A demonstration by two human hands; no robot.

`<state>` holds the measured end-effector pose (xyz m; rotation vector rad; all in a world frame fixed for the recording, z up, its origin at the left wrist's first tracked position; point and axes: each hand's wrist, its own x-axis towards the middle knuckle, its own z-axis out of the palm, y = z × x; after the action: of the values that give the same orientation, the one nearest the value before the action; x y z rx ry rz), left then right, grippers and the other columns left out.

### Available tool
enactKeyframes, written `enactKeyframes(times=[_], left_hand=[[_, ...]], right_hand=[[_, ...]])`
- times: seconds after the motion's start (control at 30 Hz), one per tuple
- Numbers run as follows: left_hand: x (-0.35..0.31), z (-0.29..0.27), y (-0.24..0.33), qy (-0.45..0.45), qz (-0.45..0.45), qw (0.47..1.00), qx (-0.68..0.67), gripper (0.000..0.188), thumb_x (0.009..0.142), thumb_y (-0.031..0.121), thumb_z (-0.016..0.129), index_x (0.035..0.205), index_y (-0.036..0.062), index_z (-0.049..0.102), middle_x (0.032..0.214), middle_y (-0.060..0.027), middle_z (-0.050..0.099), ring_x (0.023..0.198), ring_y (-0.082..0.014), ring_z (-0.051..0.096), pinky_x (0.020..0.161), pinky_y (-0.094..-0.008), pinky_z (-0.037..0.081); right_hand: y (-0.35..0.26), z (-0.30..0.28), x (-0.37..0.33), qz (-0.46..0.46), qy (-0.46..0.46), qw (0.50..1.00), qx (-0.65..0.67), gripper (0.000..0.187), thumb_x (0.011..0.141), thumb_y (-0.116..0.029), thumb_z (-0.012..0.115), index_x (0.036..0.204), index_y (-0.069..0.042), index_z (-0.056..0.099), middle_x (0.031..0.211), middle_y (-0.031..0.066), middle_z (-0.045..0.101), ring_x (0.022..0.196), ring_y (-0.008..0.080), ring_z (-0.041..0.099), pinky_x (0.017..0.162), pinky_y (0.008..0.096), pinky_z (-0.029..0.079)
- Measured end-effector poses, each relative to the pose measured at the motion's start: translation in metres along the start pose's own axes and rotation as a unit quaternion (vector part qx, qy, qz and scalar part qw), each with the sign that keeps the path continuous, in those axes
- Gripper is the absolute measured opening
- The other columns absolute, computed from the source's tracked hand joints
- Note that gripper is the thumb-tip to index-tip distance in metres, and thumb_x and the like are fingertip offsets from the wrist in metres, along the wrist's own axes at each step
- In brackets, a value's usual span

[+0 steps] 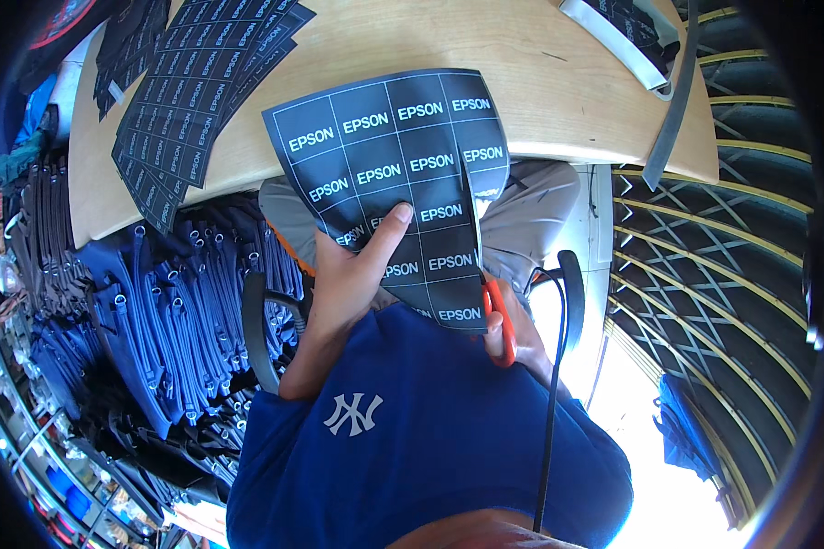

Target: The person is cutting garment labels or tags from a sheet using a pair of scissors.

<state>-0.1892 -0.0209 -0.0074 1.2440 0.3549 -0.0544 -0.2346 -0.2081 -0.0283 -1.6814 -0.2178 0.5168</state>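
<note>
A black sheet [355,146], printed with white lettering in a grid of thin lines, is held up in front of my body. My left hand [350,273] grips its left side, thumb on top and the other fingers hidden beneath. My right hand [522,320] is closed around the red-orange handles of a pair of scissors [500,322]. The blades point away from me and lie along a grid line, with the sheet's right-hand column beyond them. Part of the lower blade is hidden by the sheet.
A wooden table [403,46] curves ahead, with a stack of similar printed sheets [192,91] at its left. A dark strip [673,101] hangs over its right edge near a white-edged holder [618,41]. Blue straps with metal rings [174,311] hang at left; a folding metal gate [705,265] stands right.
</note>
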Motion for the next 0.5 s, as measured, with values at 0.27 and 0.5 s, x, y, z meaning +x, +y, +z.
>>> enactKeyframes(times=[0.27, 0.5], left_hand=[[-0.002, -0.002, -0.002, 0.001, 0.01, 1.0, 0.015, 0.023, 0.084, 0.005, 0.064, 0.105, -0.0006, 0.058, 0.096, -0.006, 0.063, 0.083, -0.0107, 0.06, 0.073, -0.0238, 0.048], [-0.002, 0.0, -0.001, -0.005, 0.006, 1.0, 0.014, 0.023, 0.084, 0.005, 0.063, 0.106, -0.0012, 0.057, 0.096, -0.0066, 0.063, 0.083, -0.0113, 0.06, 0.072, -0.0236, 0.048]], right_hand=[[0.014, 0.001, 0.002, -0.029, -0.006, 1.0, -0.005, 0.063, 0.088, -0.062, 0.032, 0.082, -0.001, 0.047, 0.06, 0.0092, 0.045, 0.053, 0.0229, 0.047, 0.053, 0.0353, 0.037], [0.016, 0.009, 0.003, 0.04, 0.005, 0.999, 0.036, 0.059, 0.089, -0.056, 0.037, 0.074, -0.002, 0.054, 0.056, 0.0056, 0.054, 0.05, 0.0159, 0.054, 0.047, 0.0269, 0.041]])
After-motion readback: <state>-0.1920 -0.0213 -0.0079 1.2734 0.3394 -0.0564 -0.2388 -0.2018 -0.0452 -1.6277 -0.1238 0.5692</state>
